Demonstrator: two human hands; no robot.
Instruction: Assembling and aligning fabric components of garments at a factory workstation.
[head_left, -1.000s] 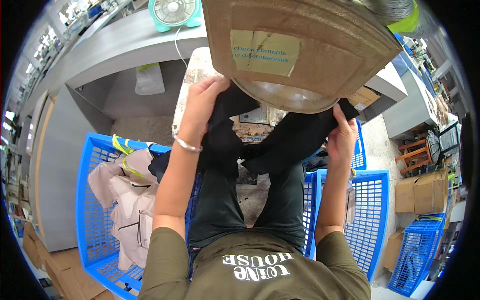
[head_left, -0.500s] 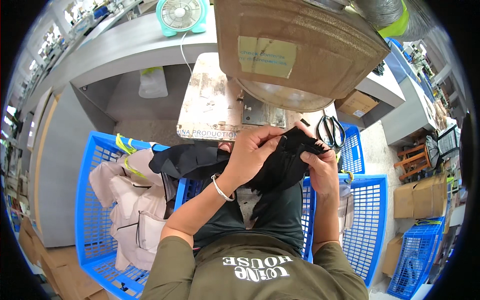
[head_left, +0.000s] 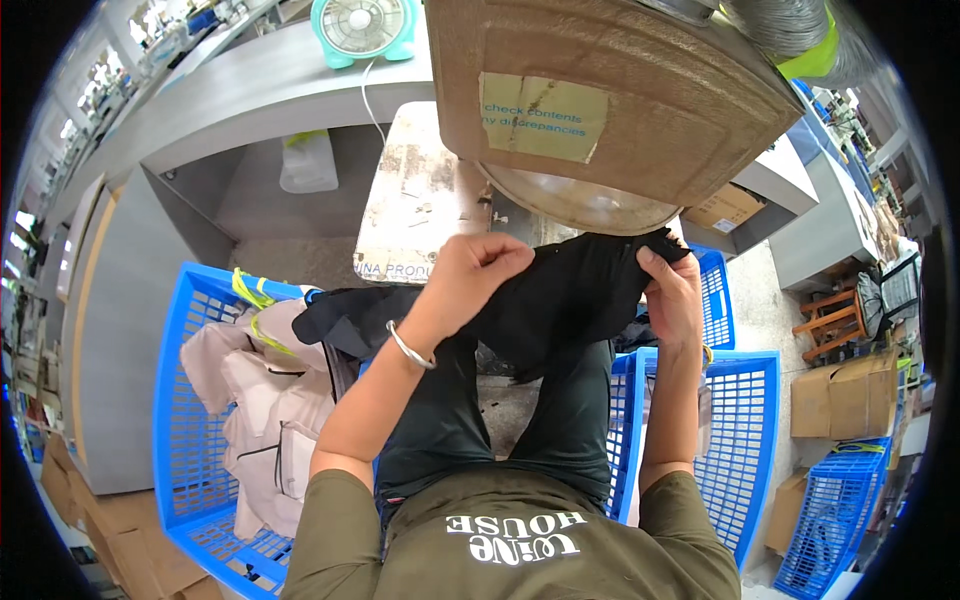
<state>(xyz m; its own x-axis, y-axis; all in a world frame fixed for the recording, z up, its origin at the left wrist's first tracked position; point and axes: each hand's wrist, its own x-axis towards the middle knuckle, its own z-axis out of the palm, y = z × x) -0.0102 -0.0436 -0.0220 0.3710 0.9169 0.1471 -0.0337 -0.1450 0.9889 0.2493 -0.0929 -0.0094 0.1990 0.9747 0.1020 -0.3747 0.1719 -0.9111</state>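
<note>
Cloth (head_left: 575,295), black, held up at the near edge of the worn counter (head_left: 408,200), right of its near left corner, hanging down over the lap. Right hand (head_left: 676,298): narrow pinch on the cloth's upper right corner, thumb on the near face, frayed edge sticking out past the fingers. Left hand (head_left: 475,280): fingers curled in, thumb and forefinger nearly together at the cloth's upper edge; can't tell if it actually grips. Bracelet (head_left: 410,348) on left wrist. Clear guard (head_left: 570,195) under brown hood (head_left: 640,120), just above the cloth's top edge. More dark fabric (head_left: 345,318) over the far right corner of left basket (head_left: 170,420); can't tell if same piece. Pale garments (head_left: 270,420) inside that basket. Right basket (head_left: 745,440) beside right forearm.
</note>
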